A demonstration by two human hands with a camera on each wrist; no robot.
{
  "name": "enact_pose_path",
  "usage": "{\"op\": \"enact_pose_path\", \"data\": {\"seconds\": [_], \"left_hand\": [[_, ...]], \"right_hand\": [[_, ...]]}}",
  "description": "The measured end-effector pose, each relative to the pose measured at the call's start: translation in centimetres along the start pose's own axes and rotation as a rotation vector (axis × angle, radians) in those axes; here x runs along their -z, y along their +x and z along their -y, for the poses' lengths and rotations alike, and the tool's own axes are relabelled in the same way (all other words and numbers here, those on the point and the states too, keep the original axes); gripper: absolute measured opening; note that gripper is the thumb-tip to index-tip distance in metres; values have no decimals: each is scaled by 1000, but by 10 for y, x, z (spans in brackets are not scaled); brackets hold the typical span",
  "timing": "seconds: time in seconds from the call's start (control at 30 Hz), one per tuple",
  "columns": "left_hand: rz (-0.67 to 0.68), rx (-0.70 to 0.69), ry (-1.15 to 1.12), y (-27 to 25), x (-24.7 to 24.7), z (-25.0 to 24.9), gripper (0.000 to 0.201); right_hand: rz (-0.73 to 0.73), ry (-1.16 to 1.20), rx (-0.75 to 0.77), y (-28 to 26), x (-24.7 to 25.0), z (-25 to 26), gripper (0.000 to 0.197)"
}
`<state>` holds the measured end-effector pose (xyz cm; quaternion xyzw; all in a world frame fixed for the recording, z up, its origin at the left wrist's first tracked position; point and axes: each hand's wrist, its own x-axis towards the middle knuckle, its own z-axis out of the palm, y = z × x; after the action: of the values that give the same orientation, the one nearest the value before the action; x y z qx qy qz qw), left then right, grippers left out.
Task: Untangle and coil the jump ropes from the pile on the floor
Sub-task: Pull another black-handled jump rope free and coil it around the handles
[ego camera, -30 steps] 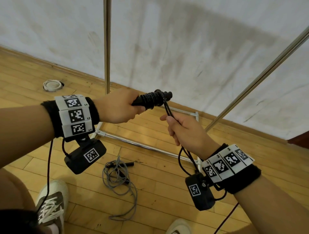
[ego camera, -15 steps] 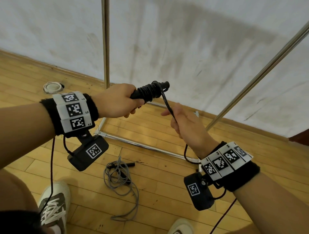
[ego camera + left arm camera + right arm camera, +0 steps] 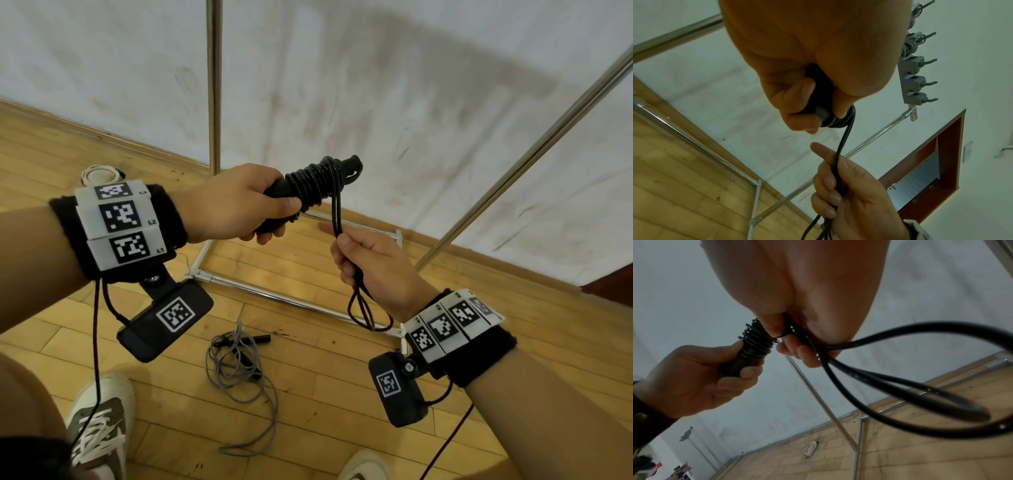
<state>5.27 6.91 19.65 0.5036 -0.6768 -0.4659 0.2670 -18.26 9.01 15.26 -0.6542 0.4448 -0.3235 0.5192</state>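
Observation:
My left hand (image 3: 239,205) grips the black jump rope handles (image 3: 317,183), held level at chest height with several turns of black cord wound round them. From the coil two strands of black cord (image 3: 337,216) drop into my right hand (image 3: 370,263), whose fingers curl round them just below and to the right. A short loop (image 3: 368,311) of the same cord hangs under that fist. The left wrist view shows the cord (image 3: 840,151) running down through the right fingers. On the floor below lies a grey jump rope (image 3: 239,370) in a loose tangle with its black handles (image 3: 255,340).
A chrome clothes rack stands against the white wall: an upright pole (image 3: 214,85), a slanted pole (image 3: 513,171) and a base frame (image 3: 274,298) on the wooden floor. A white round object (image 3: 101,174) lies by the skirting. My shoes (image 3: 99,425) are at the bottom edge.
My left hand has lifted the wound handles slightly. My right hand has slid down the cord and closed round it, and the loose end hanging below it has become a short loop.

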Motion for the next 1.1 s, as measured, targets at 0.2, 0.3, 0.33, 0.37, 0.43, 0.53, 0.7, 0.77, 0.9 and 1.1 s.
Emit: {"op": "enact_pose_path", "data": {"seconds": [0.2,0.3,0.33,0.37,0.43,0.53,0.7,0.77,0.9,1.1], "left_hand": [[178,-54,-11,-8,-1,-2,14],[298,-70,-32,-14,-2,-3,7],[342,-65,-36,-16,-1,-4,8],[381,-55,-37,-18,-1,-4,6],[435,-35,-43,-20,0,-4,18],[515,-37,-13,-21,-2,-4,19],[607,4,150,-24,-10,0,7],[642,27,231,-25,-17,2,8],[723,53,382,-27,-35,8,9],[659,79,635,-21,-44,17,14]], "right_hand": [[-33,57,-6,3,3,-3,9],[-9,47,24,3,4,-7,4],[-5,9,24,2,5,-8,6],[5,-41,14,2,7,-9,9],[43,-177,-15,0,10,-10,17],[101,-218,9,-2,12,-10,23],[193,-713,65,3,23,-11,8],[238,-752,3,3,25,-9,12],[303,-764,-35,1,19,-3,7],[244,-770,-86,6,14,7,13]]}}
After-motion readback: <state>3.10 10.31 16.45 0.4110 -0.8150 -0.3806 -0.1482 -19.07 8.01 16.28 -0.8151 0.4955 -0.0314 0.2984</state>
